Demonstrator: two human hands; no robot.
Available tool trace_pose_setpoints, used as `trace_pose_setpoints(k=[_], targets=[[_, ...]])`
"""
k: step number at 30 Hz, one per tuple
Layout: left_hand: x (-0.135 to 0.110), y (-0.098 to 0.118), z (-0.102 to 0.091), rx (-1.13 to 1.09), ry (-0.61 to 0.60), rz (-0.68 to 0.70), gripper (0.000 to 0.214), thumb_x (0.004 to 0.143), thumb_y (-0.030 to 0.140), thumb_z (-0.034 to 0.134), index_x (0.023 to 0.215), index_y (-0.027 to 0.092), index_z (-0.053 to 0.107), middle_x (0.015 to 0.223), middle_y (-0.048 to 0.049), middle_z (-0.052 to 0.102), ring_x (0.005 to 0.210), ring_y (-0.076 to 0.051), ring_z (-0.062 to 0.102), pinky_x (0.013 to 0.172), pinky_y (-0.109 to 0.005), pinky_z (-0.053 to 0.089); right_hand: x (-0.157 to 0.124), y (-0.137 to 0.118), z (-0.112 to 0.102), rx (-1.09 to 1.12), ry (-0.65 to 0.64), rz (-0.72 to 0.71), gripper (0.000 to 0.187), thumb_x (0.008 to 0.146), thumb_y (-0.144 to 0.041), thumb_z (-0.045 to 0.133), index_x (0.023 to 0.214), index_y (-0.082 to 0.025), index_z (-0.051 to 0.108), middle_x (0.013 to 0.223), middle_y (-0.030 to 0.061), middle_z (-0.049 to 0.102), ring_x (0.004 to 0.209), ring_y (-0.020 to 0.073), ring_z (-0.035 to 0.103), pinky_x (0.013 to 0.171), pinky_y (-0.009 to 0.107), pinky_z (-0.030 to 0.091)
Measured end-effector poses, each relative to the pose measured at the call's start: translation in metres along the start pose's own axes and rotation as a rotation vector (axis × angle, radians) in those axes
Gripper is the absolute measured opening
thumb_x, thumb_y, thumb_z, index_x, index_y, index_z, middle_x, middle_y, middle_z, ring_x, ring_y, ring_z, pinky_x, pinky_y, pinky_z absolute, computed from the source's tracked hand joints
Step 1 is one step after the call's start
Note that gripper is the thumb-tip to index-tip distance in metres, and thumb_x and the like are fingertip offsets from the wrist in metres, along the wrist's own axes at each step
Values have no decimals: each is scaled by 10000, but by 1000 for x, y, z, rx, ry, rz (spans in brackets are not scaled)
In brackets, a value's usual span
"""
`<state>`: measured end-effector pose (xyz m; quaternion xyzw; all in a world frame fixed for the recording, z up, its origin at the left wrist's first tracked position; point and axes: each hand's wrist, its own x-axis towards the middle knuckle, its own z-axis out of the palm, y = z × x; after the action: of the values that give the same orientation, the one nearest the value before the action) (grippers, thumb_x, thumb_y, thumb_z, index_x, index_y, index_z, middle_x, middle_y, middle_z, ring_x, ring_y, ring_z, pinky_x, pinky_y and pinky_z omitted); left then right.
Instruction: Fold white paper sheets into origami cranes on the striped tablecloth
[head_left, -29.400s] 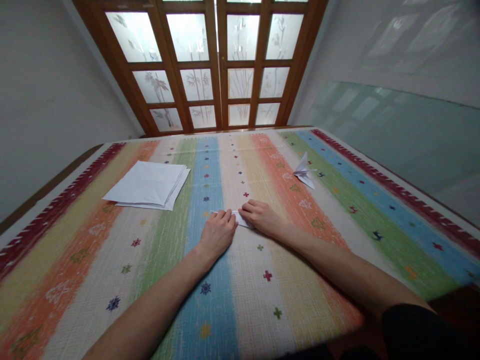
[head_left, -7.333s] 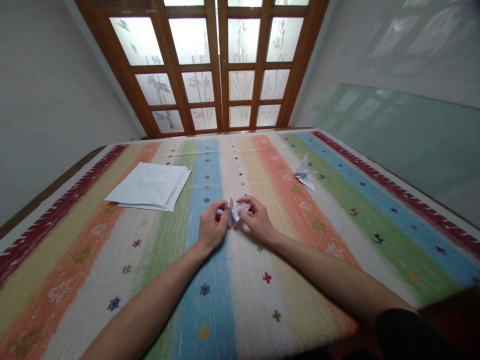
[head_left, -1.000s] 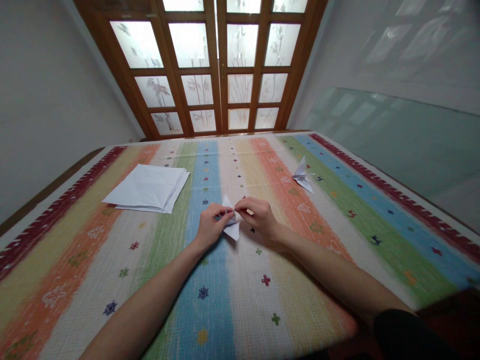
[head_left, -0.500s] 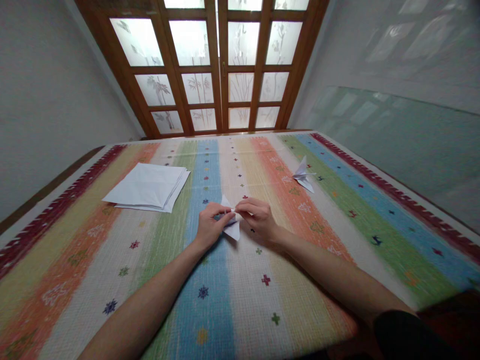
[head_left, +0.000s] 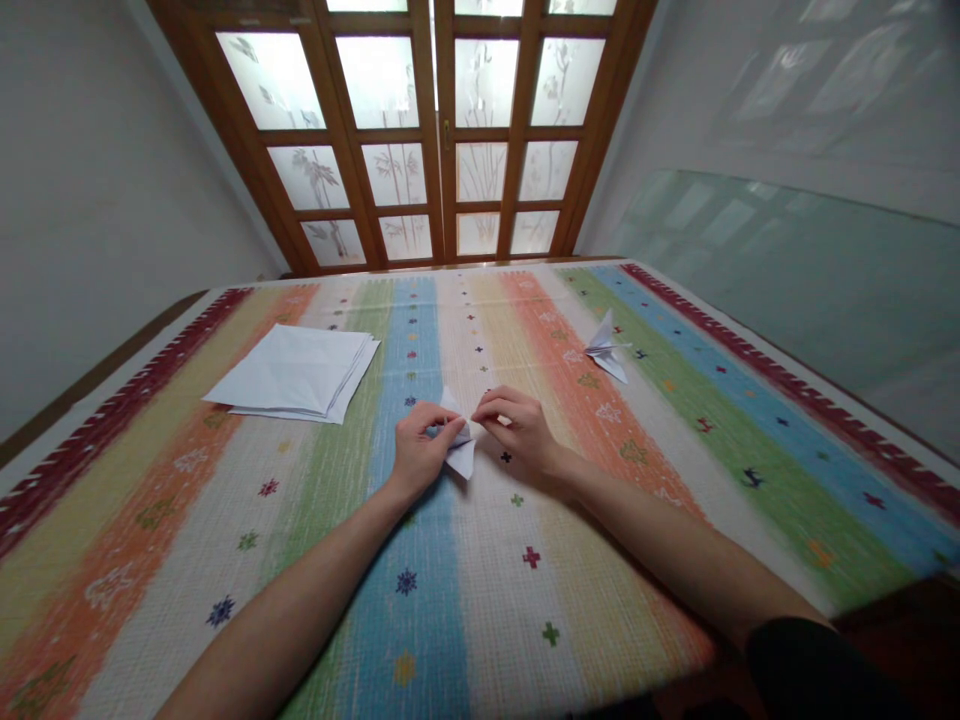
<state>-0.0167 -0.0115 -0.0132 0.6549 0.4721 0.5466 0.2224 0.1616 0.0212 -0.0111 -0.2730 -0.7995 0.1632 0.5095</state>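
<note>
A folded white paper crane [head_left: 460, 460] is held just above the middle of the striped cloth, its two pointed wings sticking out toward the far and near sides. My left hand [head_left: 424, 445] is closed around its left part, thumb on top. From the right, my right hand [head_left: 521, 430] pinches thumb and forefinger together at the crane's right tip. Those fingertips hide the very end of the tip. Farther off to the right, a second white paper crane [head_left: 606, 350] rests on the cloth with wings spread.
A loose stack of white paper sheets [head_left: 292, 370] lies on the left of the table. The striped tablecloth [head_left: 525, 620] covers the tabletop. Beyond the far edge are wood-framed glass doors [head_left: 442, 180]; a greenish glass panel [head_left: 787, 260] stands along the right.
My right hand has shifted slightly right, opening a little more distance from my left fingers. The held crane has tilted slightly; the stack and the other crane stay put.
</note>
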Motion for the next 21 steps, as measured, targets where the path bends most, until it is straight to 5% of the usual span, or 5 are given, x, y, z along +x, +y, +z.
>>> trace_pose_setpoints(k=[4, 8, 12, 21], targets=[[1, 0, -1, -33, 40, -108, 149, 767, 285, 643, 651, 193, 661, 643, 5, 628, 631, -138, 538, 641, -270, 424, 5, 1, -5, 75, 106, 193, 100, 830, -203, 602, 744, -206, 652, 741, 21, 651, 705, 146, 609, 645, 278, 498], [0, 0, 1, -36, 64, -108, 146, 769, 276, 638, 647, 196, 653, 654, 7, 621, 642, -136, 535, 644, -266, 415, 5, -2, -1, 215, -7, 329, 121, 785, -308, 678, 778, -192, 644, 746, 18, 651, 665, 135, 602, 608, 264, 494], [-1, 0, 3, -60, 22, -117, 158, 766, 310, 656, 658, 198, 683, 661, 1, 639, 651, -137, 546, 664, -269, 423, 3, -4, 5, 266, -137, 379, 155, 789, -337, 676, 767, -185, 653, 728, 16, 652, 649, 130, 604, 603, 258, 492], [0, -13, 1, -232, -66, -290, 184, 666, 293, 726, 815, 187, 742, 781, -32, 722, 620, -127, 571, 616, -261, 450, 2, 5, 4, 284, -65, 428, 147, 830, -324, 594, 787, -185, 615, 735, 12, 634, 653, 127, 594, 597, 255, 479]])
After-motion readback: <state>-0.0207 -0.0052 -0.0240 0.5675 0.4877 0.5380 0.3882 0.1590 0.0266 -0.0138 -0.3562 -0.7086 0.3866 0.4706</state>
